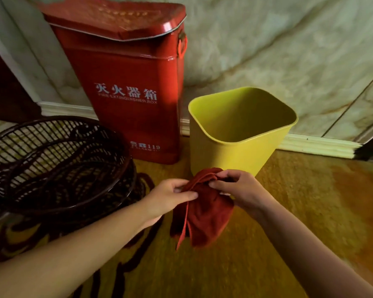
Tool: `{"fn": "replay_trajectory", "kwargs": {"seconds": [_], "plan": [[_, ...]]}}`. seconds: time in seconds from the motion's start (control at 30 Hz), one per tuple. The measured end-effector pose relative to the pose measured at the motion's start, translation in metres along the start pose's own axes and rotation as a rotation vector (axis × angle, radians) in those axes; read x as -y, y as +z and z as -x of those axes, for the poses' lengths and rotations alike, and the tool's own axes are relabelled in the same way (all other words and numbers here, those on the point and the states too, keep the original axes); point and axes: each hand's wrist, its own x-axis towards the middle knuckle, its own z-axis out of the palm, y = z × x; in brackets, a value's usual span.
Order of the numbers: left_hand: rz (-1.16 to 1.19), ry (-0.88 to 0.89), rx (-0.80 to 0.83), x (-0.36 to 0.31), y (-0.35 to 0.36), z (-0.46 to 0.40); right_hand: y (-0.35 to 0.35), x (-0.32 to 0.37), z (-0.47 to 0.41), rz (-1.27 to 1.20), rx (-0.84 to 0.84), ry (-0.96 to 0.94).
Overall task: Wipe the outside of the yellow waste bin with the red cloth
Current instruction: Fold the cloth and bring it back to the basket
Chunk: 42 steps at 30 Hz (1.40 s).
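Observation:
The yellow waste bin stands upright and empty on the floor, right of centre, against the wall. Just in front of its lower front side hangs the red cloth, bunched at the top and drooping down. My left hand pinches the cloth's upper left part. My right hand grips its top right, fingers curled over the fold. Both hands are close to the bin's base; I cannot tell whether the cloth touches the bin.
A tall red fire extinguisher box stands left of the bin, almost touching it. A dark wicker basket sits at the left. A marbled wall with a white skirting board runs behind. The floor is patterned yellow carpet.

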Motion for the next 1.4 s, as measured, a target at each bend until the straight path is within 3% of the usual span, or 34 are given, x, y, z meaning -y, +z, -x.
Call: {"fn": "replay_trajectory", "kwargs": {"seconds": [0.17,0.5,0.73,0.9,1.13,1.4], "plan": [[0.016,-0.065,-0.002,-0.011,-0.030,0.013,0.011,0.011,0.003,-0.056,0.097,-0.004],[0.040,0.017,-0.033,-0.048,-0.115,0.047,0.062,0.065,-0.009,0.047,0.158,-0.180],[-0.097,-0.019,-0.021,-0.077,-0.193,0.055,0.115,0.099,-0.030,0.138,0.155,-0.257],[-0.198,-0.048,-0.085,-0.074,-0.217,0.036,0.138,0.091,-0.051,0.130,0.128,-0.217],[-0.057,-0.144,-0.177,-0.028,-0.227,0.008,0.150,0.054,-0.083,0.266,0.086,-0.241],[-0.058,-0.185,-0.324,0.009,-0.229,0.002,0.159,0.027,-0.089,0.041,0.135,-0.213]]}}
